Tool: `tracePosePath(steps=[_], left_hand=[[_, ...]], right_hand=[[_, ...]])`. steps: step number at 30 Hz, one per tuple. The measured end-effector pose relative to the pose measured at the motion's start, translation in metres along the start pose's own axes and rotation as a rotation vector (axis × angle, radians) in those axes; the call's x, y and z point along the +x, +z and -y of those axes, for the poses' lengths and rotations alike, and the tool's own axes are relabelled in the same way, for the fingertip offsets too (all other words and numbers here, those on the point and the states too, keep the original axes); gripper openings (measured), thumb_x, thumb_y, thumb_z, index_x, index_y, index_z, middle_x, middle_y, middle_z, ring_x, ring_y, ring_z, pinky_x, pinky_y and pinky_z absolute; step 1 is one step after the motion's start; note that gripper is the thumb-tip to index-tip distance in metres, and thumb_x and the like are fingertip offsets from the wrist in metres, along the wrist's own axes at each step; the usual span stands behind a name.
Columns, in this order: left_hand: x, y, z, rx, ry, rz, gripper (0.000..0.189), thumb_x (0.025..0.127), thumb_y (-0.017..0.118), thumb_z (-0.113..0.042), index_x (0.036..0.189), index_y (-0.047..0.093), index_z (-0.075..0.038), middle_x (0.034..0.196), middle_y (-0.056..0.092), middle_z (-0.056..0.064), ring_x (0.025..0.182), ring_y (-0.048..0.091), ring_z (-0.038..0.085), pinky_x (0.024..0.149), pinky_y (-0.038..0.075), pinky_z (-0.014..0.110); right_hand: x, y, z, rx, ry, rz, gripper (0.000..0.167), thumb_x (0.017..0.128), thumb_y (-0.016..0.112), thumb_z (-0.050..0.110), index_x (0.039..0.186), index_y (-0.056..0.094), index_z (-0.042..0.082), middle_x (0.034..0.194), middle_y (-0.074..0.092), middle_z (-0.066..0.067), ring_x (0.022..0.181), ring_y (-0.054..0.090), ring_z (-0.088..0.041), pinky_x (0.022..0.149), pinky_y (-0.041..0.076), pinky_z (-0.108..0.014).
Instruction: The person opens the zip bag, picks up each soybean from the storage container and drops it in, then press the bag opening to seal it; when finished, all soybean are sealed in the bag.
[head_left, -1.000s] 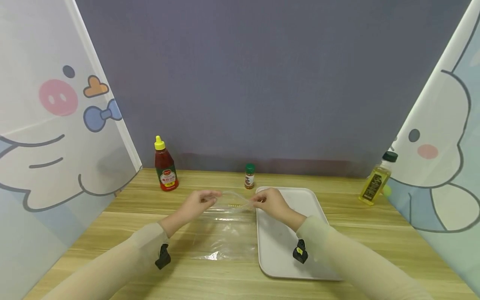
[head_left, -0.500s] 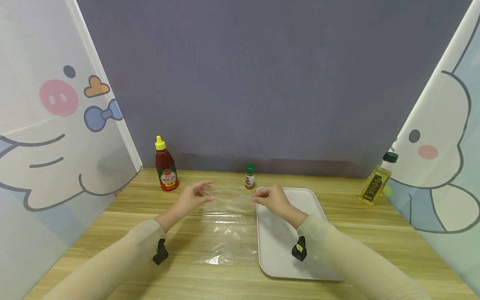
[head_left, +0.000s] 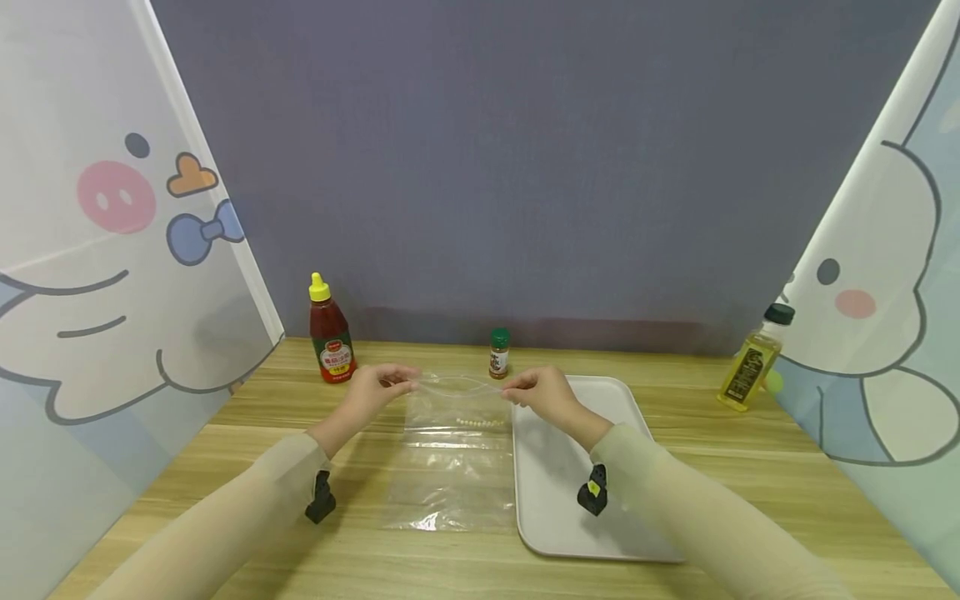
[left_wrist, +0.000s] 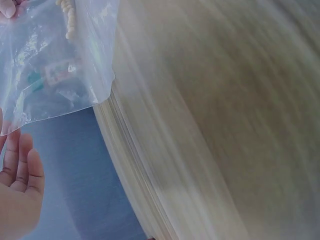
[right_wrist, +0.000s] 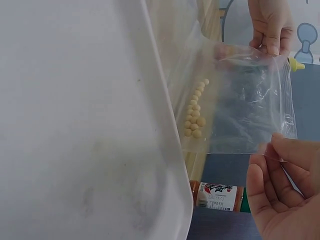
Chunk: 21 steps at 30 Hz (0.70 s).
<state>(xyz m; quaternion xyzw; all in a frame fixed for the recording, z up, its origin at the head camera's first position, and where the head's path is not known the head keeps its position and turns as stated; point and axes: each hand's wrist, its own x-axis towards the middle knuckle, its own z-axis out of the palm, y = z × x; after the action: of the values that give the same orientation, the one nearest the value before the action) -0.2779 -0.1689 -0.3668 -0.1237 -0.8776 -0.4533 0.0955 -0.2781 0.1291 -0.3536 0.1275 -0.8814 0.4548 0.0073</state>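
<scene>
A clear plastic bag hangs between the two hands, its mouth edge uppermost and slightly parted. Round, pale yellow beans lie in a small line inside it, also visible in the head view. My left hand pinches the left end of the bag's mouth between thumb and fingers. At the opposite end, my right hand pinches the other corner, with its other fingers curved, as the right wrist view shows. Through the film, the left wrist view shows a blurred green-capped bottle.
A white tray lies under the right forearm, close to the bag. Behind stand a red sauce bottle with a yellow cap and a small green-capped seasoning bottle. Far right is an oil bottle. A grey panel backs the wooden table.
My left hand has moved left and slightly away, drawing the bag's mouth wider. The beans show a little lower in the head view. My right hand has moved only slightly.
</scene>
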Motion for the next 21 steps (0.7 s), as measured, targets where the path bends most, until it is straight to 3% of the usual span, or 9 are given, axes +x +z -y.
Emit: tracePosePath(steps=[5, 9, 11, 16, 21], left_hand=[[0.0007, -0.0014, -0.0001, 0.046, 0.004, -0.035, 0.015, 0.087, 0.072, -0.019, 0.097, 0.077, -0.009, 0.097, 0.074, 0.010, 0.079, 0.064, 0.024, 0.062, 0.050, 0.025], [0.0022, -0.0029, 0.0010, 0.086, 0.007, -0.058, 0.012, 0.086, 0.072, -0.019, 0.094, 0.077, -0.010, 0.091, 0.074, 0.009, 0.070, 0.060, 0.023, 0.056, 0.045, 0.024], [0.0030, -0.0033, 0.0013, 0.102, 0.019, -0.058, 0.012, 0.087, 0.072, -0.018, 0.094, 0.077, -0.009, 0.090, 0.074, 0.009, 0.070, 0.060, 0.024, 0.055, 0.044, 0.024], [0.0041, -0.0027, 0.0008, 0.137, 0.049, -0.082, 0.012, 0.086, 0.072, -0.017, 0.091, 0.077, -0.007, 0.088, 0.075, 0.011, 0.070, 0.063, 0.023, 0.055, 0.044, 0.022], [0.0035, -0.0031, 0.0011, 0.180, 0.072, -0.104, 0.011, 0.086, 0.072, -0.016, 0.088, 0.076, -0.006, 0.087, 0.074, 0.011, 0.061, 0.053, 0.011, 0.052, 0.041, 0.022]], right_hand=[[0.0037, 0.0008, -0.0005, 0.063, 0.043, 0.007, 0.014, 0.085, 0.074, 0.018, 0.094, 0.077, 0.007, 0.083, 0.075, -0.004, 0.070, 0.066, -0.016, 0.075, 0.057, -0.044], [0.0055, 0.0001, -0.0018, 0.138, 0.100, 0.012, 0.017, 0.086, 0.074, 0.019, 0.097, 0.077, 0.007, 0.088, 0.075, -0.004, 0.082, 0.069, -0.029, 0.082, 0.056, -0.046], [0.0063, 0.0002, -0.0015, 0.159, 0.117, 0.010, 0.016, 0.086, 0.074, 0.019, 0.096, 0.077, 0.007, 0.086, 0.075, -0.003, 0.079, 0.069, -0.027, 0.083, 0.056, -0.046], [0.0088, 0.0024, -0.0006, 0.157, 0.136, -0.017, 0.013, 0.084, 0.075, 0.019, 0.089, 0.077, 0.007, 0.077, 0.073, 0.000, 0.068, 0.064, -0.011, 0.078, 0.056, -0.044], [0.0101, 0.0046, -0.0012, 0.159, 0.122, -0.032, 0.011, 0.083, 0.076, 0.017, 0.086, 0.077, 0.006, 0.071, 0.071, 0.001, 0.064, 0.061, -0.010, 0.064, 0.053, -0.031]])
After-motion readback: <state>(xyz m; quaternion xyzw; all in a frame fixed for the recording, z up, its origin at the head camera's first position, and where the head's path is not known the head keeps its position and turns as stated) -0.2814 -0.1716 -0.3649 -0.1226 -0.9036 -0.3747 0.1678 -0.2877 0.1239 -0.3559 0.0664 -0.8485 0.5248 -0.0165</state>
